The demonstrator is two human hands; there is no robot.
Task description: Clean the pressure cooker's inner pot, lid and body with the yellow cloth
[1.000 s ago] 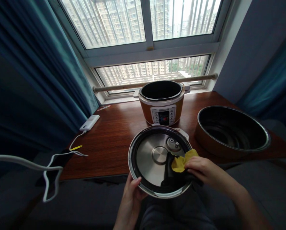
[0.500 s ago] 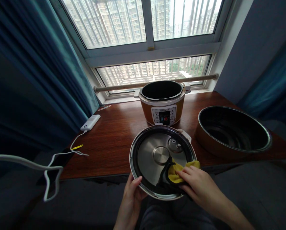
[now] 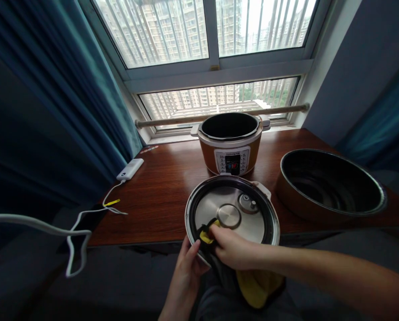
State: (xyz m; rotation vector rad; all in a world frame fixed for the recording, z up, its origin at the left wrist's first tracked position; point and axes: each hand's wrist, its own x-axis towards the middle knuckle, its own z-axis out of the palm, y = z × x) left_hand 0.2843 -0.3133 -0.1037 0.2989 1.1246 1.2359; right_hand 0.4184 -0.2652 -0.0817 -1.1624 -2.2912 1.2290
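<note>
An upturned pressure-cooker lid (image 3: 246, 214), steel inside with a dark rim, is held over the near table edge. My left hand (image 3: 186, 272) grips its near-left rim from below. My right hand (image 3: 231, 249) presses a yellow and black cloth (image 3: 206, 234) against the lid's near-left inner rim; more of the cloth (image 3: 257, 287) hangs down under my right forearm. The orange cooker base (image 3: 231, 142) stands open behind the lid.
A large dark inner pot (image 3: 333, 185) sits on the wooden table (image 3: 162, 191) at the right. A white power bank (image 3: 130, 169) with a cable (image 3: 82, 223) lies at the left. Blue curtains flank the window; a wooden rod (image 3: 172, 120) lies on the sill.
My right hand has swept the cloth from the lid's near-right side across to its near-left rim. The left hand has kept its hold on the rim.
</note>
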